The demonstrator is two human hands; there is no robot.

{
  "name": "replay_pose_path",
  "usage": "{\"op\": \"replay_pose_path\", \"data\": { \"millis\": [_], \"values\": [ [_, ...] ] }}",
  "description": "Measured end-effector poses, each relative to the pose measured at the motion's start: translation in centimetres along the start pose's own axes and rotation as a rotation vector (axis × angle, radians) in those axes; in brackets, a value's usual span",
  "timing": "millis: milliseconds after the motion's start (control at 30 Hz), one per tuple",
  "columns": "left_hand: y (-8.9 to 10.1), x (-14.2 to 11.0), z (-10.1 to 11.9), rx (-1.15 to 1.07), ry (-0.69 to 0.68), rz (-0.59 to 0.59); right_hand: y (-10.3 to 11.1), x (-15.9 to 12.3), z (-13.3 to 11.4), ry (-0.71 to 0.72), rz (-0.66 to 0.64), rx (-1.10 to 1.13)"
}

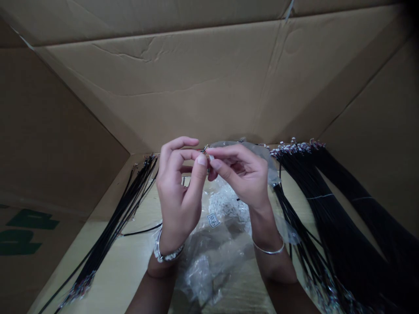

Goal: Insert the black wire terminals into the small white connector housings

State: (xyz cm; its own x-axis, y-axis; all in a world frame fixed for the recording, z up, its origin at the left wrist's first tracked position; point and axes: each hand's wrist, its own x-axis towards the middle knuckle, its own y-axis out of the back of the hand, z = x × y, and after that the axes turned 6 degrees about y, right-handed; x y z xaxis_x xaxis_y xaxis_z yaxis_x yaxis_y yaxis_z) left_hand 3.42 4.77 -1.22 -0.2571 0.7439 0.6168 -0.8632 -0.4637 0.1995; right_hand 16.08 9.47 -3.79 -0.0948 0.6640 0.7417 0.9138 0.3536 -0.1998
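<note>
My left hand (179,192) pinches the thin wire ends (204,149) of a cable between thumb and forefinger, its other fingers loosely curled. Facing it, my right hand (246,173) grips a small white plastic connector (211,158) between thumb and fingertip. The fingertips of both hands meet, so whether the wires sit inside the connector is hidden. Below the hands lies a clear plastic bag (209,248) with many small white connectors (225,203) in its mouth. A black cable (142,231) runs from the left toward my left wrist.
A bundle of black cables (114,218) lies on the table at left. Thicker black cable bundles (330,209) with white connectors (294,146) at their far ends lie at right. Cardboard walls (183,87) enclose the back and both sides.
</note>
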Motion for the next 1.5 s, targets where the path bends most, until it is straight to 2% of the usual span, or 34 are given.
{"op": "replay_pose_path", "data": {
  "millis": [667, 900, 1033, 1233, 1500],
  "values": [
    [-0.3, -0.2, 0.0, 0.058, -0.112, 0.061, -0.2, -0.1, -0.2, 0.066, 0.025, -0.085],
    [0.0, -0.2, 0.1, 0.081, -0.107, 0.051, -0.3, -0.1, -0.2, -0.036, 0.068, 0.058],
    [0.6, -0.1, 0.1, 0.028, -0.084, 0.01, -0.3, -0.1, -0.3, -0.061, 0.083, 0.144],
    [1.0, 0.3, -0.2, -0.095, -0.052, -0.073, -0.1, 0.1, -0.6, -0.087, 0.089, 0.14],
    [1.0, 0.6, -0.6, -0.124, -0.025, -0.148, 0.3, 0.1, -0.7, -0.085, 0.055, 0.123]
  ]
}}
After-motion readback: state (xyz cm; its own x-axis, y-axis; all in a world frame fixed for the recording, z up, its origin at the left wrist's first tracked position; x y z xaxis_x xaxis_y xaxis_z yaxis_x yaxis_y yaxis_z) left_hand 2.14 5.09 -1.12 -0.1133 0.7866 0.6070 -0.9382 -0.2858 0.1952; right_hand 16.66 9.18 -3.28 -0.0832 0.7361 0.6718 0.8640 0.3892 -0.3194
